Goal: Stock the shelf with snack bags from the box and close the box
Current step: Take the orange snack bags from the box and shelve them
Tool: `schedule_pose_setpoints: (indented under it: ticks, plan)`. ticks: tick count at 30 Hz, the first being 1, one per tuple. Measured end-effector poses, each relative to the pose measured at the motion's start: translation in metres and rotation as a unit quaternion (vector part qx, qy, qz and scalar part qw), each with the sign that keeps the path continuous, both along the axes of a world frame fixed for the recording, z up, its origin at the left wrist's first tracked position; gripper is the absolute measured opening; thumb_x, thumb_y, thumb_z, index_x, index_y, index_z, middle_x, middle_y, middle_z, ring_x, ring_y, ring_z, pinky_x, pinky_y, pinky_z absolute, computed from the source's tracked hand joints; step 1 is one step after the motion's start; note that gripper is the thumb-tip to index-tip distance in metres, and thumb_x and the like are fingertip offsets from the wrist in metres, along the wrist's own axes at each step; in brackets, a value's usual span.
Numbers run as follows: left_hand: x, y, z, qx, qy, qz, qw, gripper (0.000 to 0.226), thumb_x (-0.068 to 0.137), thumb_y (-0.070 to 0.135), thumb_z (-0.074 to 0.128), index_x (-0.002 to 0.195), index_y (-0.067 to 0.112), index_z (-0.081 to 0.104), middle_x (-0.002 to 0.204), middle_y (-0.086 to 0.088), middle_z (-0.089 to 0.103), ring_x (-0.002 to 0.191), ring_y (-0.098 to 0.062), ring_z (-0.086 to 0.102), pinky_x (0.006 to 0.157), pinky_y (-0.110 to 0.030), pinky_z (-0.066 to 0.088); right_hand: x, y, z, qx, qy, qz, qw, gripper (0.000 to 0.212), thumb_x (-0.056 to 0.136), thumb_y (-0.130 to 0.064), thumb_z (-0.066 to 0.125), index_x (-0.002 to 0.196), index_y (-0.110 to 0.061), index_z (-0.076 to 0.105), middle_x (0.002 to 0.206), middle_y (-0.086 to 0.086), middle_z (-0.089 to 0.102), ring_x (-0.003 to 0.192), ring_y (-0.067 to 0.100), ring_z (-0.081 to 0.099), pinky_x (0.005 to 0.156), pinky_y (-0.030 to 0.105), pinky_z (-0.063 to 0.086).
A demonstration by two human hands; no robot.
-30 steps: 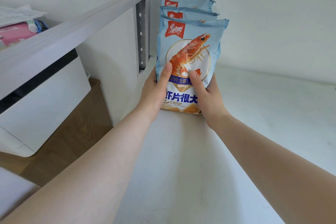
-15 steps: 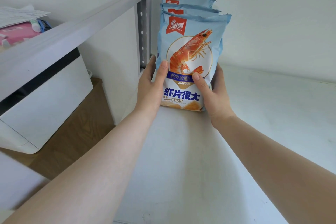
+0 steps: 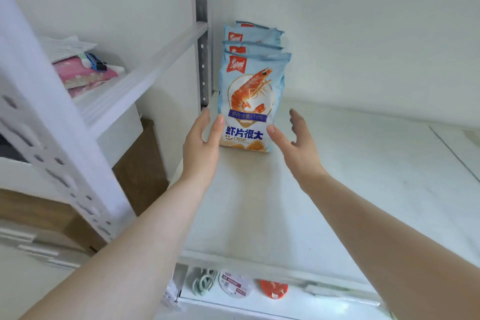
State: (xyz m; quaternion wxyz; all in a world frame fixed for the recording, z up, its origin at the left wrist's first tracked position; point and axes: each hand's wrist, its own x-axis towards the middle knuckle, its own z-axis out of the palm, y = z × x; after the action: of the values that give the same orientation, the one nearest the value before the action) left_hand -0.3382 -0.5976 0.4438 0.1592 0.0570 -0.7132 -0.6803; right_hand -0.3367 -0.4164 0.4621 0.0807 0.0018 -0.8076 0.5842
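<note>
Centre frame, the front light-blue plastic prawn-cracker snack bag (image 3: 250,106) stands upright on the white shelf board (image 3: 337,176), three more behind it. Left hand (image 3: 201,147) and right hand (image 3: 296,144) flank it, fingers relaxed, gripping nothing.

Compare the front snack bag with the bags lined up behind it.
The front snack bag shows its whole face, shrimp picture and lettering; the bags behind show only top edges and red logos. The front snack bag stands between the left hand and right hand; the bags behind stand farther back. All are light blue and upright.
</note>
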Motion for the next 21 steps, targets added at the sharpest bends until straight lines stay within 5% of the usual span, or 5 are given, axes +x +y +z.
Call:
schedule_pose_setpoints:
  ticks: [6, 10, 16, 21]
  plan:
    - [0.114, 0.011, 0.051, -0.111, -0.015, -0.022, 0.994, 0.051, 0.093, 0.035, 0.058, 0.140, 0.021, 0.045, 0.142, 0.006, 0.048, 0.132, -0.006, 0.042, 0.110, -0.024, 0.030, 0.103, 0.017, 0.055, 0.165, -0.026, 0.012, 0.986, 0.076, 0.092, -0.042, 0.064, 0.154, -0.019, 0.027, 0.157, 0.000, 0.032, 0.145, 0.016, 0.027, 0.105, 0.020, 0.022]
    - [0.212, 0.023, 0.064, -0.225, -0.034, -0.071, 0.971, 0.055, 0.091, 0.030, 0.060, 0.143, 0.023, 0.042, 0.143, 0.005, 0.047, 0.133, -0.010, 0.041, 0.107, -0.022, 0.028, 0.195, 0.034, 0.070, 0.326, -0.035, 0.050, 0.943, 0.074, 0.091, -0.042, 0.064, 0.152, -0.017, 0.031, 0.155, 0.004, 0.036, 0.144, 0.022, 0.029, 0.112, 0.033, 0.030]
    - [0.353, 0.054, 0.056, -0.363, -0.076, -0.207, 0.905, 0.064, 0.087, 0.027, 0.065, 0.145, 0.024, 0.038, 0.143, 0.006, 0.046, 0.128, -0.015, 0.041, 0.101, -0.021, 0.030, 0.352, 0.069, 0.051, 0.391, -0.105, 0.062, 0.912, 0.075, 0.088, -0.041, 0.066, 0.152, -0.019, 0.033, 0.153, 0.005, 0.036, 0.143, 0.024, 0.031, 0.111, 0.038, 0.034]
    - [0.429, 0.080, 0.023, -0.467, -0.072, -0.342, 0.812, 0.068, 0.088, 0.030, 0.060, 0.149, 0.020, 0.030, 0.153, 0.000, 0.033, 0.140, -0.020, 0.028, 0.115, -0.028, 0.017, 0.476, 0.093, 0.016, 0.408, -0.238, 0.005, 0.881, 0.076, 0.088, -0.041, 0.064, 0.153, -0.023, 0.027, 0.156, 0.002, 0.030, 0.145, 0.022, 0.026, 0.113, 0.036, 0.031]
